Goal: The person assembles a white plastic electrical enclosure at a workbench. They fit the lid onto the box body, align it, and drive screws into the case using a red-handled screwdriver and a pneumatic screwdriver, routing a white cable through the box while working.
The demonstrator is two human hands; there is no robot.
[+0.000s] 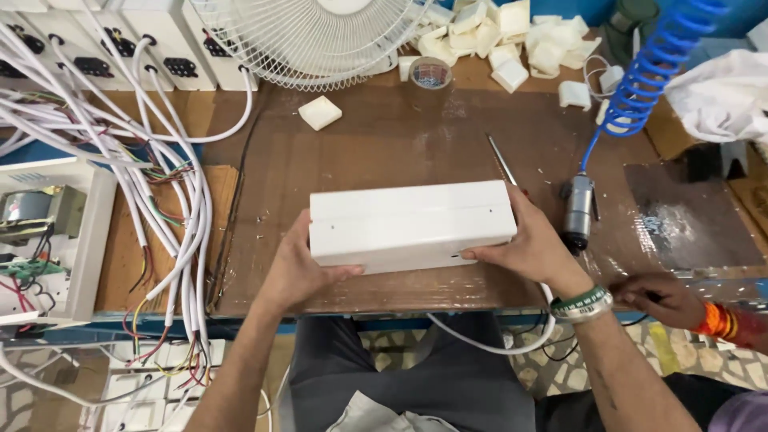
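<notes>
Both forearms reach forward from the near edge of the workbench, bare to the elbow and angled inward toward each other. The left hand (294,268) is turned on its side, palm facing right, thumb stretched out along the bench top and fingers hidden behind what it presses against. The right hand (530,244) mirrors it, palm facing left, thumb pointing inward low down, fingers wrapped up and over. A green-and-white band sits on the right wrist.

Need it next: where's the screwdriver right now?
Head view, right of centre: the screwdriver lies on the brown table, its lower end hidden behind the white box, just above the right hand.
</notes>
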